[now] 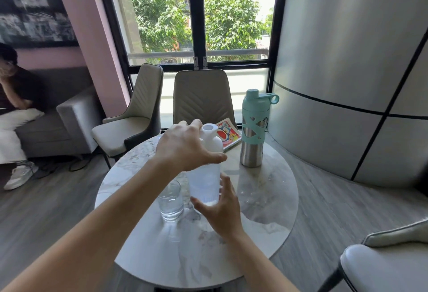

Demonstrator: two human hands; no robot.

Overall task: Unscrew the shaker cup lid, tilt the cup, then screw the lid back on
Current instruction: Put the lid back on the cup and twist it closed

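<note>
A translucent white shaker cup [203, 183] stands upright near the middle of the round marble table [266, 210]. Its white lid [214, 140], with an open round spout on top, sits on the cup. My left hand [183, 146] reaches in from the left and wraps over the lid, thumb across the front and fingers behind. My right hand [220, 208] holds the cup's lower part, thumb in front and fingers on the right side. The cup's base is partly hidden by that hand.
A clear drinking glass [170, 201] stands just left of the cup, close to it. A steel bottle with a teal cap [253, 134] and a comic book [228, 133] lie at the table's far side. Chairs ring the table, and a person sits on a sofa at left.
</note>
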